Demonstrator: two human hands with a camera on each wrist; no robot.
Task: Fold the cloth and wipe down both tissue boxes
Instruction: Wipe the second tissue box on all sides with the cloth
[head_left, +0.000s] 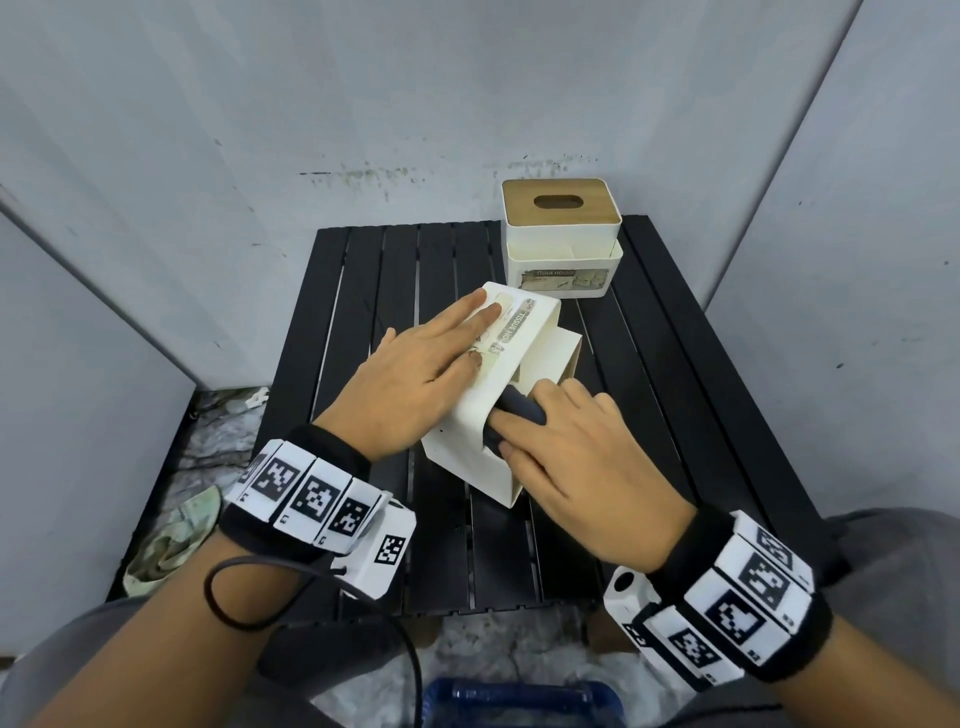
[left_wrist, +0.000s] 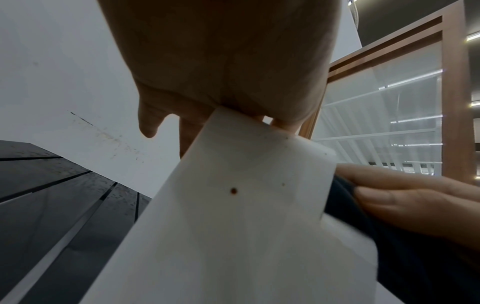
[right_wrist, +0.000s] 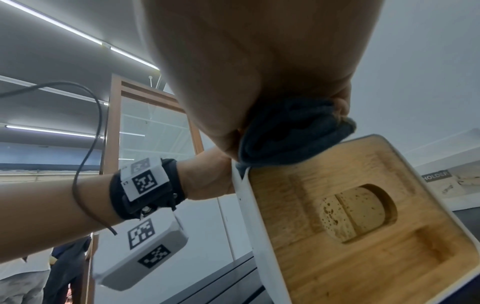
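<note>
With the left hand (head_left: 415, 374) pressing flat-fingered on the tipped near tissue box (head_left: 498, 395) on the slatted surface (head_left: 363, 291), the right hand (head_left: 576, 467), gripping the folded cloth (head_left: 519, 410), should likely sweep each face firmly, the far tissue box (head_left: 563, 244) standing upright behind.

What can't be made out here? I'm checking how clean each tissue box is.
- Near tissue box, head view: the face under the cloth is covered by the right hand.
- Its far end: hidden under the left hand.
- Far tissue box: back and sides face away; label too small.
- Left wrist view: the lower box edge is blurred.
</note>
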